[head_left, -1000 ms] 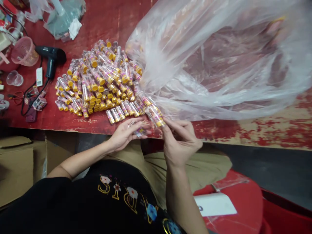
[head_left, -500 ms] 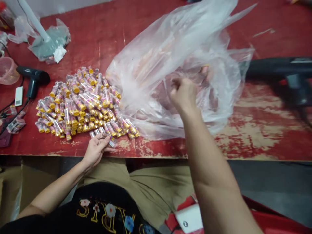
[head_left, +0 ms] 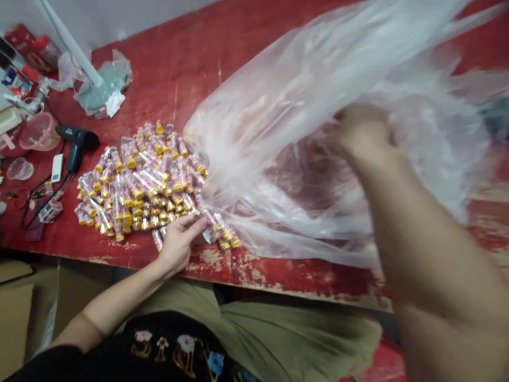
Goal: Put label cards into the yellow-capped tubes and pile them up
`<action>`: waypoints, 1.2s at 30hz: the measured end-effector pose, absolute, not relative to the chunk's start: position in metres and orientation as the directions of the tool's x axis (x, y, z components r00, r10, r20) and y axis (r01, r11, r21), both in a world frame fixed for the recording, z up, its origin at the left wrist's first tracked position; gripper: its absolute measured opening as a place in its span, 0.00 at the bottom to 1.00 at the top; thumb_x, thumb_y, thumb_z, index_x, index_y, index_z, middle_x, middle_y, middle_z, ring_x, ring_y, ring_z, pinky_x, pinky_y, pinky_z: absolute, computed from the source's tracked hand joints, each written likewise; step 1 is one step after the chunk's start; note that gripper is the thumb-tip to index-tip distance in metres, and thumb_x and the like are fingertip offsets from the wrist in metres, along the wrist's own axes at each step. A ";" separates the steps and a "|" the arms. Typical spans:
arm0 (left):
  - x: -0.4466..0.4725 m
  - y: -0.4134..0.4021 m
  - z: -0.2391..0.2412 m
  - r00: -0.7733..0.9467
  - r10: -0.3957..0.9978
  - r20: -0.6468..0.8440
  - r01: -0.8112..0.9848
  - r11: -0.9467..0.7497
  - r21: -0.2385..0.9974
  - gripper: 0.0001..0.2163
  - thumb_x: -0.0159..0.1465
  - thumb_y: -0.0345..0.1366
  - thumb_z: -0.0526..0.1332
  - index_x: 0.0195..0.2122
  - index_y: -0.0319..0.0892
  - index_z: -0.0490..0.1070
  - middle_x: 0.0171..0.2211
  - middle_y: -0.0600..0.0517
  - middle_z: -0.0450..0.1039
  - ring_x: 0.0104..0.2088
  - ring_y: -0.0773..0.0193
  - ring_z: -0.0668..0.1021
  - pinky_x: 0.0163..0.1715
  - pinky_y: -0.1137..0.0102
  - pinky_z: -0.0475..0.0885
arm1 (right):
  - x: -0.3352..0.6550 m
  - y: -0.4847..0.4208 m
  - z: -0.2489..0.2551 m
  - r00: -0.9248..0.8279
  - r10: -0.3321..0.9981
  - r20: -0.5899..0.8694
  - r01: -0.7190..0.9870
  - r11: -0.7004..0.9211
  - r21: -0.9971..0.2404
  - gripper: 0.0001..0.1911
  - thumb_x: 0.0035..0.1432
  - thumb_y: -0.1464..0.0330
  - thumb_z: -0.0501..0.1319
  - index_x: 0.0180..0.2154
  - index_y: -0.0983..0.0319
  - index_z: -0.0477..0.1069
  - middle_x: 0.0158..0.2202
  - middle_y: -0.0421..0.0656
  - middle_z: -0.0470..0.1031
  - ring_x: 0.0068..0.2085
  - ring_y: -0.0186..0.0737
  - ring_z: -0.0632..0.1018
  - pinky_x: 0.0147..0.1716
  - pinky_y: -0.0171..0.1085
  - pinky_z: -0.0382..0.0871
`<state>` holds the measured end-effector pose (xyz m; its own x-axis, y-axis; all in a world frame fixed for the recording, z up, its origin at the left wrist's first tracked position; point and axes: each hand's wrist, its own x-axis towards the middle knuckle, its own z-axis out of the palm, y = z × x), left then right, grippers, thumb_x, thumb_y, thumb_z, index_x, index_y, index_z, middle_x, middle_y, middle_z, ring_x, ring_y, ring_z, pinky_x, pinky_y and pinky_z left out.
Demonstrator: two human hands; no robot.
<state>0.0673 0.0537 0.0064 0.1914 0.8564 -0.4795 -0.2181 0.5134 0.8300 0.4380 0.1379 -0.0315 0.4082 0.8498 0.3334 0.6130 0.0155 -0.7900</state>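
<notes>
A: Report the left hand [head_left: 176, 246].
B: Thumb and fingers are pinched on a small clear plastic piece [head_left: 207, 236], above the near edge of the counter [head_left: 167, 85].

A: Report the right hand [head_left: 363, 127].
B: Arm extended forward. The hand is blurred against the large transparent plastic bag [head_left: 246, 138]; finger position and grip cannot be determined, nor whether it is inside the bag.

A: Locate the yellow-capped tubes [head_left: 139, 185].
B: Piled on the counter, beyond and to the left of the left hand. The tubes are clear, with pink-purple contents or labels. A smaller group [head_left: 225, 236] lies just right of the left hand, near the counter's front edge.

A: Bag position?
B: Right of the pile and touching its right side. It is crumpled and spreads across the counter.

A: Outlying items?
B: Left of the pile: a black hair dryer [head_left: 77, 139], with a slim white device [head_left: 57, 168] beside its handle. Farther left, a pink basket [head_left: 40, 132]. Behind the dryer, a white pole [head_left: 73, 45] rises at a tilt from a greenish base [head_left: 93, 96]; crumpled white tissue [head_left: 115, 104] lies against the base.
</notes>
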 end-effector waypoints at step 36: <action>0.058 -0.009 0.020 0.483 0.737 -0.472 -0.291 0.644 0.708 0.19 0.51 0.48 0.79 0.33 0.38 0.80 0.33 0.50 0.81 0.36 0.60 0.84 0.39 0.66 0.81 | 0.172 -0.134 0.009 0.644 0.604 0.470 0.423 0.230 -0.876 0.14 0.57 0.72 0.73 0.46 0.58 0.81 0.40 0.45 0.82 0.41 0.43 0.82 0.40 0.43 0.80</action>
<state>0.0577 -0.0092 0.0202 0.4831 0.7374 -0.4721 -0.2906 0.6437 0.7080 0.1724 -0.1343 0.0093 0.6444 0.6035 0.4696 0.4233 0.2299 -0.8763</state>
